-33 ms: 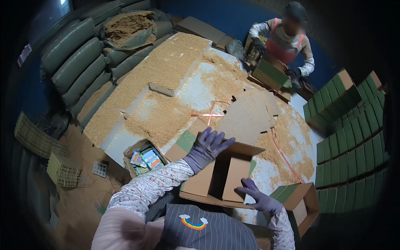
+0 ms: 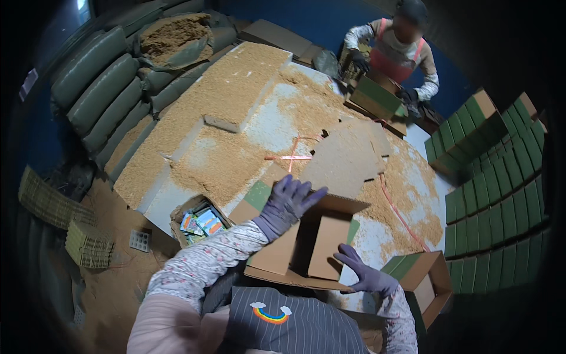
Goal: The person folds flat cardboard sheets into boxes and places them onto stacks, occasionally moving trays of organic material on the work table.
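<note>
An open brown cardboard box (image 2: 324, 243) stands at the near edge of the table, flaps folded out, dark inside. My left hand (image 2: 286, 206), in a purple-grey glove, lies on its far left side, with fingers spread over the upright far flap. At the near right corner is my right hand (image 2: 367, 272), gloved alike, its thumb and fingers apart; the fingertips are close to the box's right flap, and whether they touch it I cannot tell. Left of the box sits a small carton (image 2: 177, 219) holding colourful packets (image 2: 203, 223).
Sawdust-like shavings (image 2: 230, 76) cover much of the white table (image 2: 277, 118). Flat cardboard (image 2: 345, 156) and pink strapping (image 2: 401, 215) lie beyond the box. Another open box (image 2: 436, 283) is at right, before stacked green cartons (image 2: 495, 200). A co-worker (image 2: 401, 53) handles a box opposite. Sacks (image 2: 97, 59) line the left.
The whole scene has shifted slightly left in view. The box's near edge looks a little higher, and my right hand's fingers are slightly more spread. My left hand keeps its place on the box.
</note>
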Demonstrator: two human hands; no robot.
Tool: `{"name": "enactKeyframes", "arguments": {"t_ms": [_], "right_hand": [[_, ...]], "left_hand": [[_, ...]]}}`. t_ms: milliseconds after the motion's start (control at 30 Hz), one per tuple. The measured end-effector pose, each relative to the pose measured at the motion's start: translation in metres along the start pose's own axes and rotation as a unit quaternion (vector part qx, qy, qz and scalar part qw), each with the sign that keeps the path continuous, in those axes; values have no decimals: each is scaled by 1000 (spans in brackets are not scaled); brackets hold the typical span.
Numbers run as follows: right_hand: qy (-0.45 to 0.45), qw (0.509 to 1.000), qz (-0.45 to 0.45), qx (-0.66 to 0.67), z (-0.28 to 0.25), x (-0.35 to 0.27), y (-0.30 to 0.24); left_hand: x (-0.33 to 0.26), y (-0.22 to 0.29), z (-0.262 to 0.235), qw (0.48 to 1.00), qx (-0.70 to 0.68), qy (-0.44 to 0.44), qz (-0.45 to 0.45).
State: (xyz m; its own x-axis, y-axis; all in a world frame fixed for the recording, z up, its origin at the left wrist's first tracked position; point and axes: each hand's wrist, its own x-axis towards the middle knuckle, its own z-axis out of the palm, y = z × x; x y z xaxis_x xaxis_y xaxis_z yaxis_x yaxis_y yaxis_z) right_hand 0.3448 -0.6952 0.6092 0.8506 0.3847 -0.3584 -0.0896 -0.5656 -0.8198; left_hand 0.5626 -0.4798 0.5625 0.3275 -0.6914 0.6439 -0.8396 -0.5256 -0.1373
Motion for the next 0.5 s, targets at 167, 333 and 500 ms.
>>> {"name": "enactKeyframes", "arguments": {"t_ms": [167, 333, 500], "right_hand": [[257, 913, 20, 317, 30, 17, 23], [324, 892, 81, 306, 19, 51, 20], [264, 936, -26, 231, -1, 73, 51]], "left_hand": [[-7, -42, -83, 889, -387, -224, -99], [-85, -65, -87, 748, -543, -378, -48], [-73, -81, -73, 644, -661, -355, -148]]}}
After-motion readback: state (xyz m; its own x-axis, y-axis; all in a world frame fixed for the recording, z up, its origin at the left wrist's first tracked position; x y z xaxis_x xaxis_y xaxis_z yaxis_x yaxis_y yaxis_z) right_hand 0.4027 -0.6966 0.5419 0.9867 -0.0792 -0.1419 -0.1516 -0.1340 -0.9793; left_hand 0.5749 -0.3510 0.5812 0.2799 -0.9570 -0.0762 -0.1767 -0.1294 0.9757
